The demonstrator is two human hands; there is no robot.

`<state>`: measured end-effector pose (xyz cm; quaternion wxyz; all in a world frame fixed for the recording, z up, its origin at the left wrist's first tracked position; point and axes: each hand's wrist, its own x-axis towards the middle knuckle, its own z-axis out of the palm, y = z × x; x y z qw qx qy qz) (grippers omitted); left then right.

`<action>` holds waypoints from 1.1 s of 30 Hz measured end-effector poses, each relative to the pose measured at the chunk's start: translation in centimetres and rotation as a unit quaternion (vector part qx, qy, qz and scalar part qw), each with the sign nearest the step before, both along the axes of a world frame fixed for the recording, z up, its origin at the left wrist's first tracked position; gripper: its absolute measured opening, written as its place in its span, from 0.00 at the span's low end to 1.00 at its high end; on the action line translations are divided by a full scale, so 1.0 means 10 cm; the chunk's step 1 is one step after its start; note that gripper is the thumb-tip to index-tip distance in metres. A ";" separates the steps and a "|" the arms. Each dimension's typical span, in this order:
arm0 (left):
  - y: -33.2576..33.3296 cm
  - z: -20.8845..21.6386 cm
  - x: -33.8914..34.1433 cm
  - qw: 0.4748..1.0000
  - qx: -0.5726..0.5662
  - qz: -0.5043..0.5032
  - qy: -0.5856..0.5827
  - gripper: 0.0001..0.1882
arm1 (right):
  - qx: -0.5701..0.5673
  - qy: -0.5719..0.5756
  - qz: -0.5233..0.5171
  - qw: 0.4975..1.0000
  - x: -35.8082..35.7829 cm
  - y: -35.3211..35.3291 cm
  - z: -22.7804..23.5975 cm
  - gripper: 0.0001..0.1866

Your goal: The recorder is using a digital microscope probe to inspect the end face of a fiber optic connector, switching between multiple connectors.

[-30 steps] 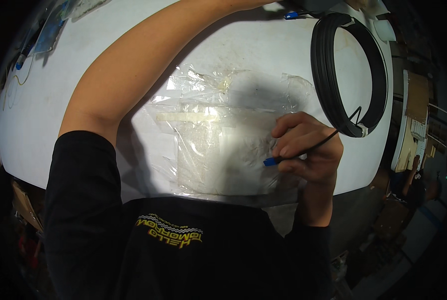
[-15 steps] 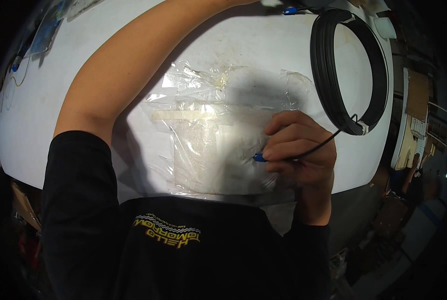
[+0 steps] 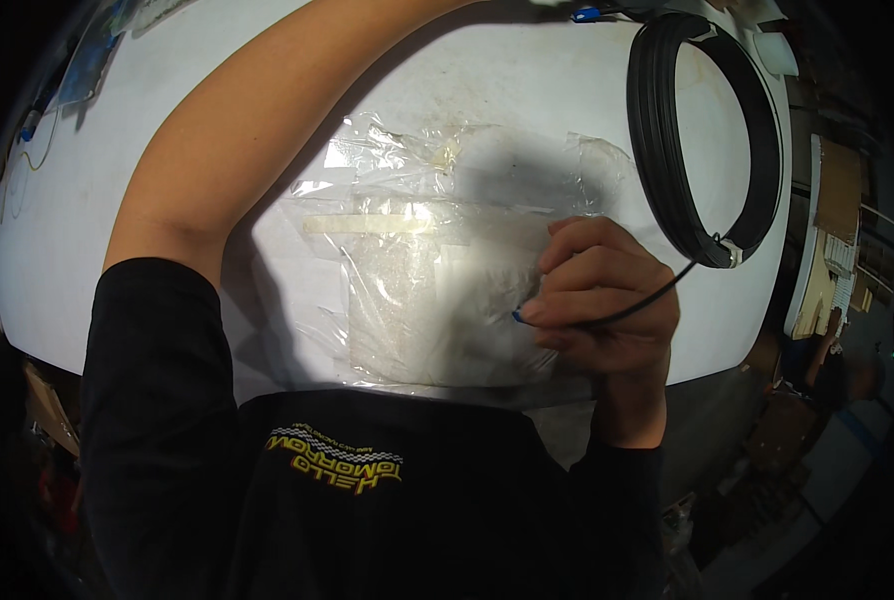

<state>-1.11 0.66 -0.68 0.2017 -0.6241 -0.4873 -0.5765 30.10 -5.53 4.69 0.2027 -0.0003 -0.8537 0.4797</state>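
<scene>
A person leans over a white table, seen from a camera on their head. Their right hand is curled nearly closed, the fingers pinching the free end of a thin black cable; a small blue tip pokes out just past the fingertips. From the grip the cable runs a short way outward, to the far side of the hand, and joins a coil of black cable lying flat on the table just beyond and above the hand, held together by a small tie at its near edge. Directly under and ahead of the grip lies a crinkled clear plastic bag, spread flat with a strip of pale tape across it, well to the inner side of the grip. The left arm stretches away across the table past the bag; its hand leaves the top of the picture, so whether it is holding anything cannot be told. The cable looks light, thin and springy, likely to keep its curl and to slide through a loose pinch, so it seems best held close behind the blue tip, as it is here. The coil would probably lift easily by its rim near the tie. The bag looks limp and slippery.
</scene>
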 end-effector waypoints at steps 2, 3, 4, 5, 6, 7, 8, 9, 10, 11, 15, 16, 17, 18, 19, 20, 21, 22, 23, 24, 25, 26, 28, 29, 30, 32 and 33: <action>0.01 0.00 0.01 1.000 0.000 0.002 -0.001 0.29 | -0.006 -0.001 0.012 1.000 0.00 0.02 -0.01 0.14; 0.01 -0.01 0.02 1.000 0.005 0.004 0.000 0.29 | -0.012 -0.003 0.024 1.000 0.00 0.03 -0.01 0.14; 0.02 -0.02 0.02 1.000 0.009 0.006 0.000 0.29 | -0.012 -0.002 0.024 1.000 0.01 0.03 -0.01 0.14; 0.01 -0.02 0.01 1.000 0.009 0.006 0.001 0.29 | -0.013 0.001 0.010 1.000 0.02 0.02 -0.02 0.13; 0.01 -0.02 0.01 1.000 0.011 0.006 0.002 0.29 | -0.013 0.005 -0.005 1.000 0.03 0.02 -0.02 0.13; 0.01 -0.02 0.00 1.000 0.012 0.006 0.003 0.29 | -0.014 0.005 -0.005 1.000 0.01 0.03 -0.03 0.13; 0.01 -0.02 0.00 1.000 0.012 0.006 0.002 0.29 | -0.013 0.002 0.006 1.000 0.00 0.03 -0.02 0.13; 0.01 -0.02 0.00 1.000 0.007 0.005 -0.001 0.29 | -0.013 0.000 0.018 1.000 -0.01 0.03 -0.02 0.12; 0.01 -0.02 0.00 1.000 0.003 0.004 -0.003 0.29 | -0.014 -0.001 0.018 1.000 0.01 0.03 -0.01 0.12; 0.01 -0.02 0.00 1.000 0.003 0.004 -0.004 0.29 | -0.015 -0.002 0.007 1.000 0.03 0.03 0.01 0.12; 0.01 -0.03 0.00 1.000 0.009 0.002 0.001 0.29 | -0.002 -0.008 -0.007 1.000 -0.01 0.03 -0.01 0.12; 0.01 -0.03 0.00 1.000 0.009 0.003 0.002 0.29 | -0.002 -0.007 -0.007 1.000 0.00 0.03 0.00 0.12; 0.01 -0.03 0.00 1.000 0.010 0.003 0.002 0.29 | -0.004 -0.011 -0.002 1.000 0.02 0.04 0.01 0.12; 0.01 -0.02 0.01 1.000 0.011 0.001 -0.001 0.29 | -0.005 -0.015 0.003 1.000 0.03 0.04 0.02 0.12; 0.01 -0.02 0.01 1.000 0.013 -0.001 -0.004 0.29 | -0.005 -0.015 0.003 1.000 0.02 0.04 0.02 0.12; 0.02 -0.02 0.01 1.000 0.012 -0.002 -0.005 0.29 | -0.005 -0.009 -0.008 1.000 0.02 0.03 0.04 0.12; 0.02 -0.01 0.00 1.000 0.011 -0.001 -0.002 0.28 | -0.004 -0.003 -0.019 1.000 0.02 0.02 0.05 0.12; 0.03 -0.01 0.00 1.000 0.011 0.000 0.000 0.28 | -0.005 -0.004 -0.019 1.000 0.02 0.02 0.04 0.12; 0.02 -0.01 0.00 1.000 0.010 0.001 0.001 0.28 | -0.007 -0.004 -0.005 1.000 0.01 0.02 0.02 0.12; 0.01 -0.01 -0.01 1.000 0.010 0.003 0.003 0.28 | -0.008 -0.005 0.009 1.000 0.00 0.03 0.01 0.12; -0.01 -0.01 -0.01 1.000 0.010 0.005 0.004 0.28 | -0.008 -0.003 0.011 1.000 0.01 0.02 0.00 0.12; 0.00 -0.02 0.01 1.000 0.011 0.005 0.004 0.28 | -0.011 -0.005 0.002 1.000 0.02 0.03 0.01 0.12; 0.01 -0.03 0.03 1.000 0.011 0.003 -0.006 0.28 | -0.013 -0.007 -0.008 1.000 0.02 0.03 0.01 0.11; 0.01 -0.03 0.02 1.000 0.011 0.003 -0.006 0.28 | -0.011 -0.008 -0.006 1.000 0.01 0.03 0.00 0.11; 0.01 -0.02 0.01 1.000 0.011 0.001 -0.005 0.28 | -0.009 -0.010 -0.005 1.000 0.01 0.02 -0.01 0.11; 0.01 -0.02 0.00 1.000 0.011 -0.001 -0.005 0.29 | -0.004 -0.013 -0.004 1.000 0.02 0.02 0.02 0.11; 0.01 -0.01 0.00 1.000 0.012 -0.003 -0.005 0.29 | 0.002 -0.016 -0.003 1.000 0.02 0.02 0.03 0.11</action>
